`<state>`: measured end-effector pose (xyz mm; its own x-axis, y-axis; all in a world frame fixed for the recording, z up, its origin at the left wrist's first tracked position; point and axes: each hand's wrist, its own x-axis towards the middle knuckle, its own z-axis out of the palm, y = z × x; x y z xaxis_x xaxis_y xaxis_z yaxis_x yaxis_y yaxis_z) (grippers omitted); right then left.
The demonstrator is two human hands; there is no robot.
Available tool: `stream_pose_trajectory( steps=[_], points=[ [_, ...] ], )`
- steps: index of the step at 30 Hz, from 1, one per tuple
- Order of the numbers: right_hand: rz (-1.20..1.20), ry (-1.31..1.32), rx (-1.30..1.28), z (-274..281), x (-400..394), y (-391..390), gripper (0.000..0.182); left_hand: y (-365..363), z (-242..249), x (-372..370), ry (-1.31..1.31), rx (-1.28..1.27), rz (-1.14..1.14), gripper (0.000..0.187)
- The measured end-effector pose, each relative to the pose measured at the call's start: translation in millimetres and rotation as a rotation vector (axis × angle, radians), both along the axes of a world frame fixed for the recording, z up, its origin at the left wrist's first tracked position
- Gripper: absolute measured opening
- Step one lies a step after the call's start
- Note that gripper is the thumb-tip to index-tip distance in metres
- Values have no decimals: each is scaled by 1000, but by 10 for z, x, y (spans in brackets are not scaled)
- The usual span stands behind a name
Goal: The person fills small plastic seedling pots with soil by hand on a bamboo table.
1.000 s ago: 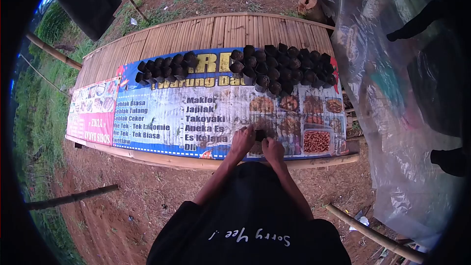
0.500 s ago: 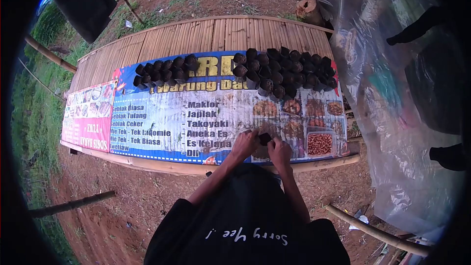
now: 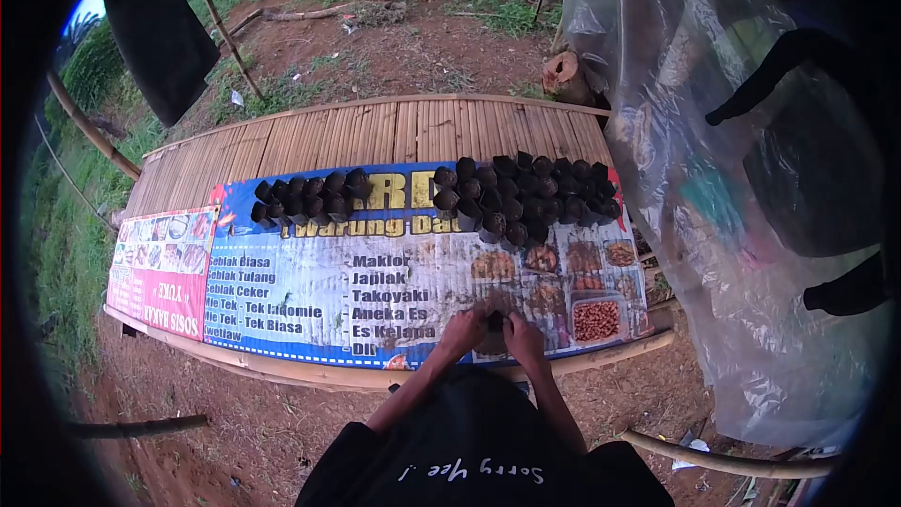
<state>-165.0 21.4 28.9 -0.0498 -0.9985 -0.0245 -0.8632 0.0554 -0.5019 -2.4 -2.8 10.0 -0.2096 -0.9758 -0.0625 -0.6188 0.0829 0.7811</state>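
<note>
Small black bag (image 3: 495, 321) pinched between left hand (image 3: 465, 330) and right hand (image 3: 524, 335), both closed on it at the counter's (image 3: 310, 141) near edge; looks light, floppy; best gripped by its rim; filled bags (image 3: 526, 192) well beyond the hands

banner (image 3: 310, 296): bare midsection | black pots (image 3: 526, 192): block far right | plastic sheet (image 3: 713, 225): right
</note>
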Motion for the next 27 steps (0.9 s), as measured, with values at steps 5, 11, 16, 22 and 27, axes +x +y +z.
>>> stream_pose_trajectory(
  steps=[5,11,16,22,27],
  points=[
    [-17,-17,-66,13,3,-23,24,-77,215,23,32,-63,-3,17],
    [-58,36,-5,-6,22,45,26,-62,293,23,-3,-95,24,22],
    [-43,48,-56,213,32,2,28,-10,291,-5,-153,39,18,28],
    [30,44,-149,133,10,-27,24,-104,197,-1,-45,-39,-15,19],
    [23,68,-103,-55,40,-2,23,-123,241,-3,-80,-16,-10,16]
  ],
)
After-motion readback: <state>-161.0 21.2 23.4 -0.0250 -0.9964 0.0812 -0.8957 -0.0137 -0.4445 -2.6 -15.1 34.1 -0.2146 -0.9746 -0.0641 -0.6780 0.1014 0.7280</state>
